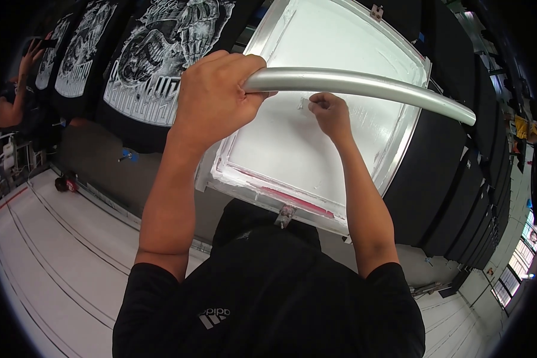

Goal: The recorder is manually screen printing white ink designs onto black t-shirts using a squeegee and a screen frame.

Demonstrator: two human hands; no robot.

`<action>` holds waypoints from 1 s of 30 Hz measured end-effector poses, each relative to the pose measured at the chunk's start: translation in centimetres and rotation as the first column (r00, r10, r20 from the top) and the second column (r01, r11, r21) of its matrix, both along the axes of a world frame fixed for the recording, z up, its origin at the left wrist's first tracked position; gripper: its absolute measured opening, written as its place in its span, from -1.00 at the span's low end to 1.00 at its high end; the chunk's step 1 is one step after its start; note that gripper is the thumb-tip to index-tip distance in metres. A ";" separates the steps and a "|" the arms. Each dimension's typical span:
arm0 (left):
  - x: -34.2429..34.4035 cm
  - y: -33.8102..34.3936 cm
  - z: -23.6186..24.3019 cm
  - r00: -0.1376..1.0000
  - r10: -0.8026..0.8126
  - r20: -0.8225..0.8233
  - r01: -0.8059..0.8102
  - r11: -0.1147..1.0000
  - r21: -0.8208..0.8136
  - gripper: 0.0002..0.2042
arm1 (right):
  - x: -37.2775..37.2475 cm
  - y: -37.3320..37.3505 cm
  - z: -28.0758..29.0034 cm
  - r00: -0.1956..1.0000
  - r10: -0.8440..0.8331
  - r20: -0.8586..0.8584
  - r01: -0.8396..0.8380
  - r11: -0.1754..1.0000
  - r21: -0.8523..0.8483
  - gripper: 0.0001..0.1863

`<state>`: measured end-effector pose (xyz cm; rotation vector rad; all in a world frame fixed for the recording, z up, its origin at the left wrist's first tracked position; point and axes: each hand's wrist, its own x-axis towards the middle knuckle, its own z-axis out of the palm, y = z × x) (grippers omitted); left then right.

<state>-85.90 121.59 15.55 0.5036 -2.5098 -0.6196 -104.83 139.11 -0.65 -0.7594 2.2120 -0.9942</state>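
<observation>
My left hand (221,89) is wrapped round one end of a squeegee (364,83) with a long silver metal handle, held above the printing screen. The handle reaches across to the right, past the frame's edge. Below it, the screen frame (413,137) is coated with white ink, thickest along its near edge. My right hand (330,113) is at the middle of the white mesh, fingers curled and pressed together. A small pale smear or scrap (302,104) shows at its fingertips; whether they grip it is unclear. A metal clamp (284,216) sits at the screen's near edge.
Black garments with white skull-like prints (155,65) lie on boards to the left. Dark boards (441,179) line up on the right. Another person's raised arm (19,89) with a dark object shows at the far left. White floor (59,250) extends below.
</observation>
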 end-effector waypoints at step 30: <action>1.5 0.3 -0.4 1.000 -0.001 0.021 0.001 1.000 0.001 -0.71 | 6.5 -1.6 -0.2 0.983 0.119 0.142 -0.119 0.993 -0.009 -0.86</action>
